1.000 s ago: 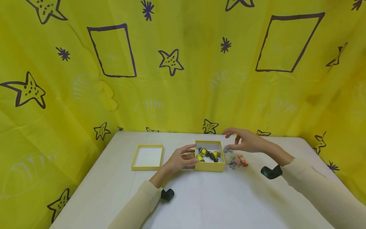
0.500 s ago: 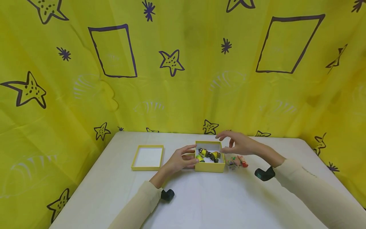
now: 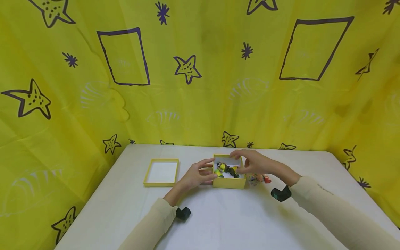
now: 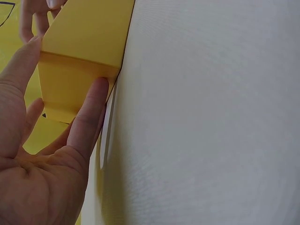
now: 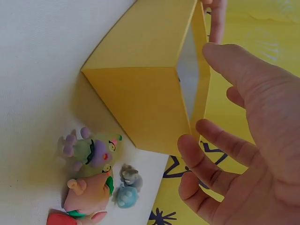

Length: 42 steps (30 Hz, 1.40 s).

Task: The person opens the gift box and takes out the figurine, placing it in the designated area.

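A yellow box [image 3: 229,183] stands open-topped on the white table, with several yellow-and-dark toy figures [image 3: 231,170] inside. My left hand [image 3: 193,175] grips its left side; in the left wrist view the hand [image 4: 51,164] has thumb and fingers spread around the end of the box [image 4: 84,33]. Over the box's right rim is my right hand [image 3: 257,163], its fingers loosely bent. The right wrist view shows that hand [image 5: 262,126] with nothing between thumb and fingers, beside the box wall [image 5: 136,103].
A shallow yellow-edged lid [image 3: 160,184] lies left of the box. Right of the box lie small toys: a purple-green figure [image 5: 98,152], a pink one [image 5: 89,192], a grey one [image 5: 131,176], a light blue one [image 5: 126,196] and a red piece [image 5: 61,219]. A yellow curtain [image 3: 212,104] hangs behind.
My right hand has moved left and slightly nearer, from above the small toys to over the box's right side. The left hand and the box have stayed where they were.
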### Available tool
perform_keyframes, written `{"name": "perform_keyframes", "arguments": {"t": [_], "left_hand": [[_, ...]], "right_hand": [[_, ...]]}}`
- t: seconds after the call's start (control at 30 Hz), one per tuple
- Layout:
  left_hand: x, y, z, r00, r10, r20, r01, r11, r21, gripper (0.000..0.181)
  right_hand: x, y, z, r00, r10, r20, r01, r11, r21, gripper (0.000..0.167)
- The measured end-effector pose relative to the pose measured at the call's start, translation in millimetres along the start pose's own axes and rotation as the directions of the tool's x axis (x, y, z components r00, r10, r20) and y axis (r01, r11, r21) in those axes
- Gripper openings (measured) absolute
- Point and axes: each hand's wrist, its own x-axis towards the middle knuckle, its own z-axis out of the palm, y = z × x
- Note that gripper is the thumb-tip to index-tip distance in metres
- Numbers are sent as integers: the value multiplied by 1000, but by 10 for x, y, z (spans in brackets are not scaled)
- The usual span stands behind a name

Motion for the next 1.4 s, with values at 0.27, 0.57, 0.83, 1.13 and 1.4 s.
{"name": "perform_keyframes", "arguments": {"t": [0.27, 0.57, 0.83, 1.13, 1.4], "left_hand": [[-15, 29, -1, 1000, -6, -6, 6, 1000, 12, 71], [10, 1, -4, 1000, 8, 1, -8, 1000, 1, 70], [10, 0, 3, 999, 43, 7, -43, 999, 3, 68], [1, 8, 5, 1000, 28, 5, -28, 1000, 3, 69], [-9, 3, 11, 1000, 14, -3, -14, 999, -30, 68]], "right_hand": [[56, 10, 80, 999, 41, 23, -38, 995, -92, 63], [111, 24, 132, 993, 105, 61, -85, 960, -268, 65], [183, -30, 166, 986, 145, 76, -101, 904, -417, 66], [252, -107, 176, 971, 216, 101, -144, 868, -475, 62], [298, -62, 251, 964, 247, 101, -184, 889, -419, 54]]}}
